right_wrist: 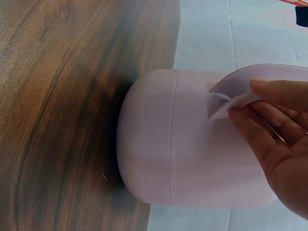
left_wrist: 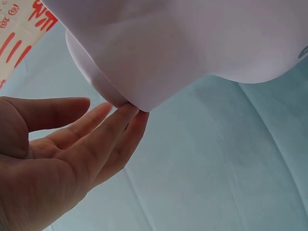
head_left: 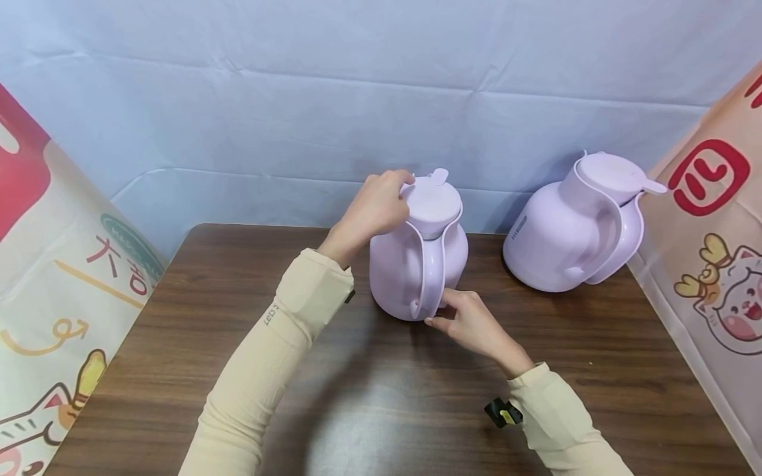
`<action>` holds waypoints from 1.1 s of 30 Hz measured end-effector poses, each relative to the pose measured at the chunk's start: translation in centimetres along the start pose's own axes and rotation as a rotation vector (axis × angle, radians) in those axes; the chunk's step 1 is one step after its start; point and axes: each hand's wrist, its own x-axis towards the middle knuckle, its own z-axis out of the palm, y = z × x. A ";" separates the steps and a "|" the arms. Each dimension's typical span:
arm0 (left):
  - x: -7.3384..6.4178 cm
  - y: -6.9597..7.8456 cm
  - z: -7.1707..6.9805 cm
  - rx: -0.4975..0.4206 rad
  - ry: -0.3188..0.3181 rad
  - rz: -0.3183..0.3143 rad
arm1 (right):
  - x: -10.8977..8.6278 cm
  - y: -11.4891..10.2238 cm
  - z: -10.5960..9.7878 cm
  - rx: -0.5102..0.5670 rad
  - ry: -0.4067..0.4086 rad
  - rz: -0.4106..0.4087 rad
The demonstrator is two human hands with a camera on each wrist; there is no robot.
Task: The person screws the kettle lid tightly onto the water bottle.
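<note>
A pale lilac vacuum jug (head_left: 389, 274) stands upright on the wooden table (head_left: 381, 410), its handle toward me and its lid (head_left: 431, 200) on top. My left hand (head_left: 382, 203) reaches to the jug's upper left side. Seen from the left wrist, its fairly straight fingertips (left_wrist: 129, 111) touch the edge of the lid and rim, while the thumb stays apart from the jug. Low on the handle (head_left: 433, 274), my right hand (head_left: 473, 324) pinches it between thumb and fingers, as the right wrist view shows up close.
Another lilac jug (head_left: 542, 231) stands at the back right of the table, its handle toward the right front. A pale blue cloth (head_left: 297, 119) hangs behind the table. Printed sheets with cartoon figures flank it, one on the left (head_left: 71, 277) and one on the right (head_left: 702, 225).
</note>
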 end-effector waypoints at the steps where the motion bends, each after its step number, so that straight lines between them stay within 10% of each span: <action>1: 0.0 0.0 0.0 -0.002 -0.002 0.002 | 0.0 0.0 0.0 0.000 0.000 0.001; 33: -1.4 0.2 0.2 -0.046 0.016 -0.006 | 0.0 0.1 -0.1 0.002 0.000 0.005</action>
